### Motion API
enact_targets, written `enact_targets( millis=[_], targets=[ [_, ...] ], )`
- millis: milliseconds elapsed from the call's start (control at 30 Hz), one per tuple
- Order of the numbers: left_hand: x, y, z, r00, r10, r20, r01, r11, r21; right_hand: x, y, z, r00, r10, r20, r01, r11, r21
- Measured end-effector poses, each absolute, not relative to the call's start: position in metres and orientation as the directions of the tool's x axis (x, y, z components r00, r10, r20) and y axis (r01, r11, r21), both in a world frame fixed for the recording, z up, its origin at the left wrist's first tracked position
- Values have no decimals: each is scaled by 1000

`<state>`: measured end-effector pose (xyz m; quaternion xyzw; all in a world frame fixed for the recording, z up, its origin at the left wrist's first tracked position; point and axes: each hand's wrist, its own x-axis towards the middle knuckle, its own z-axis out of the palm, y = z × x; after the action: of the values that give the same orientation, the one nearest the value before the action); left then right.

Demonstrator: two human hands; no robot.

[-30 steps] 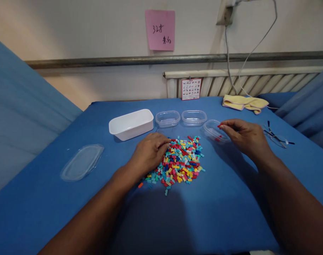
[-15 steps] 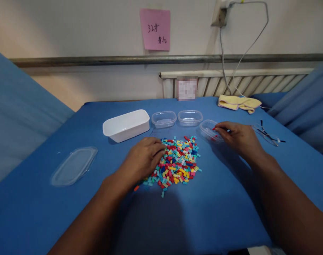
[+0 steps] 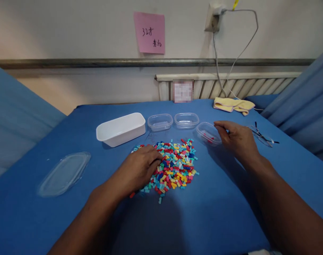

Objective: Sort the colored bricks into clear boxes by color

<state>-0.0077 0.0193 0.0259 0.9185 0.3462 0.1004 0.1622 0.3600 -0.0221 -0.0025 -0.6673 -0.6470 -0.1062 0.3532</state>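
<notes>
Hands at work over a blue cloth-covered counter (image 3: pixel 217 212), seen from the head camera. Left hand (image 3: pixel 140 166) lies palm down with its fingers curled into the near-left edge of a heap of small plastic building bricks in red, yellow, blue and turquoise (image 3: pixel 177 164); whether a brick is pinched beneath the fingers cannot be told. Right hand (image 3: pixel 235 138) rests just beside a small clear plastic container (image 3: pixel 208 133), which lies between the two hands, beyond the heap. The fingers are loosely extended towards its rim and nothing shows between them. A few red bricks (image 3: pixel 207 138) lie inside that container. One second earlier this hand pinched a red brick at its fingertips above the same container; that brick is no longer at the fingers, so it has most likely been let go among the red ones already there. The left hand has meanwhile drawn back a little along the heap's edge. Beyond the left hand stand a white rectangular plastic tub (image 3: pixel 121 128) and two more clear containers (image 3: pixel 160 122) (image 3: pixel 186 120), which look empty. A clear plastic lid (image 3: pixel 63 173) lies well to the left of that hand. Wire-framed spectacles (image 3: pixel 262 136) lie just right of the right hand, and a folded yellow cloth (image 3: pixel 234 105) lies beyond it.
</notes>
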Motion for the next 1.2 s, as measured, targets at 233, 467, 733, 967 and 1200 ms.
enact_targets(
  millis=[233, 467, 733, 967, 1200],
  targets=[
    [-9, 19, 24, 727, 678, 113, 597, -704, 384, 307, -34, -7, -217, 856, 470, 864, 392, -317],
    [-9, 16, 26, 699, 701, 138, 626, -694, 356, 291, -30, -24, -303, 918, 256, 871, 376, -315],
    [-15, 16, 29, 691, 709, 140, 645, -693, 322, 294, -30, -30, -232, 945, 231, 848, 313, -428],
    [-8, 10, 28, 817, 558, 145, 490, -805, 334, 286, -31, -31, -285, 917, 280, 835, 381, -398],
    [-7, 4, 33, 853, 502, 144, 409, -814, 413, 280, -40, -18, -240, 904, 353, 775, 398, -491]
  ],
)
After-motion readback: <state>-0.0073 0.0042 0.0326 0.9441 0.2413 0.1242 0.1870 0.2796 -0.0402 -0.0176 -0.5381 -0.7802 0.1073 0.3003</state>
